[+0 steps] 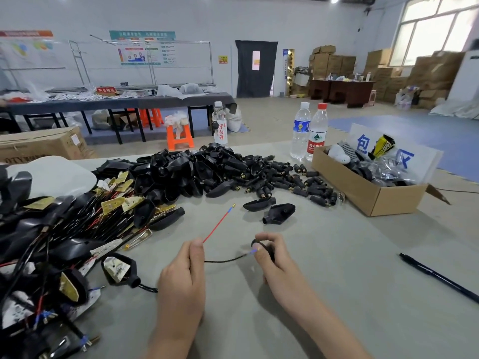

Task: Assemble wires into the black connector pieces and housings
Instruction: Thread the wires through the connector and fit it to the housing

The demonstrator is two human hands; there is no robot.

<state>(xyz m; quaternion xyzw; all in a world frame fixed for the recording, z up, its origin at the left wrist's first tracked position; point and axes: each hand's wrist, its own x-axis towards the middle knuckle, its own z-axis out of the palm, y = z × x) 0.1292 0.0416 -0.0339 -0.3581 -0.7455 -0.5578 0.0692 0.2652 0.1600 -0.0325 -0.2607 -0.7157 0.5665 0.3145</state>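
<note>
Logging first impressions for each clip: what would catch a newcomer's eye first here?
A big heap of black housings covers the middle of the table, with wired assemblies piled at its left. In front, the left hand pinches a red wire while the right hand holds a black connector piece.

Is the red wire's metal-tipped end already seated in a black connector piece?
No, the red wire rises from the left hand's pinch with its tip bare, touching nothing.

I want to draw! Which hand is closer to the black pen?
Right. The right hand is left of the pen, apart from it; the left hand lies farther left.
</note>
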